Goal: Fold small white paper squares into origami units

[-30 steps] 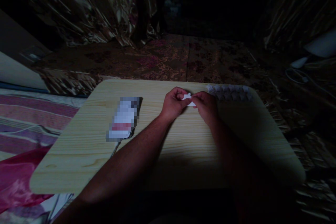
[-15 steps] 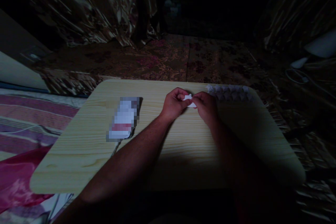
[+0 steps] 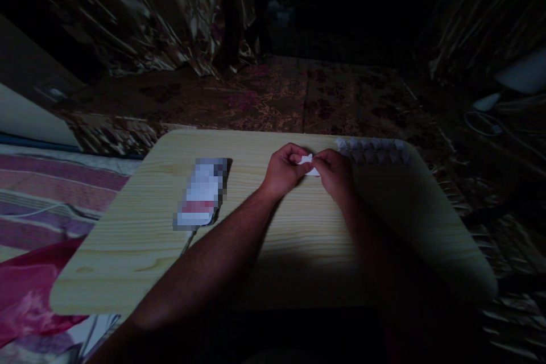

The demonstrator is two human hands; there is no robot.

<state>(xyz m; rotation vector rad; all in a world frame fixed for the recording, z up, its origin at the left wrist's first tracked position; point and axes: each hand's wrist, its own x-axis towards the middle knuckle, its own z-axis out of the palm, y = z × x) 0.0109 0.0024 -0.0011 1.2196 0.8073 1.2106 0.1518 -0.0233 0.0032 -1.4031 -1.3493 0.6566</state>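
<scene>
Between my two hands is a small piece of folded white paper (image 3: 306, 159), held just above the far middle of the table. My left hand (image 3: 285, 169) grips it from the left, with thumb and fingers closed on it. From the other side my right hand (image 3: 335, 172) pinches its right part, the thumb close to the left thumb. Much of the paper is hidden by the fingers. Beyond my right hand, several small whitish folded pieces (image 3: 375, 151) stand in two rows at the table's far right corner.
A phone (image 3: 200, 190), blurred out, lies on the left of the pale wooden table (image 3: 128, 239), with a cable running from it. A striped bedcover (image 3: 63, 176) is at the left. Patterned curtains hang behind, and a white lamp (image 3: 522, 74) is at the right.
My hands stay in almost the same place. The white paper has shifted very slightly between the fingers, with both hands still gripping it.
</scene>
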